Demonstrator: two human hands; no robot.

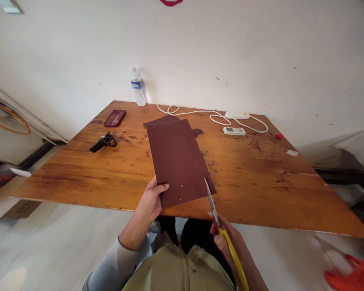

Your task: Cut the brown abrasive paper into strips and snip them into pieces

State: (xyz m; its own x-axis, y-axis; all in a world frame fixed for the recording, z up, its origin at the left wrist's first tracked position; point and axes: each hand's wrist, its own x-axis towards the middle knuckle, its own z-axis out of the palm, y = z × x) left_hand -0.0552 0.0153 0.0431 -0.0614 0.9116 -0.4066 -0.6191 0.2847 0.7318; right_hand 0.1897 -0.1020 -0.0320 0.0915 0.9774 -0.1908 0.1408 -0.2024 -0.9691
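Note:
My left hand [154, 198] grips the lower left corner of a dark maroon rectangular sheet [178, 157], thumb on top, tilting it above the table's front edge. Pale specks lie on its lower part. In my right hand [230, 242] is a pair of scissors [212, 206] with yellow and red handles, fingers wrapped about them. The blades point up and away, their tips over the sheet's lower right corner; whether they touch it I cannot tell. Behind the held sheet, another maroon piece [160, 120] lies on the table, mostly hidden.
On the wooden table [79, 173] are a maroon phone [115, 118], a black-strapped watch [104, 141], a water bottle [138, 89] by the wall, a white power strip [237, 115] with its cord, and a white remote [234, 131]. Small dark scraps lie right of the sheet.

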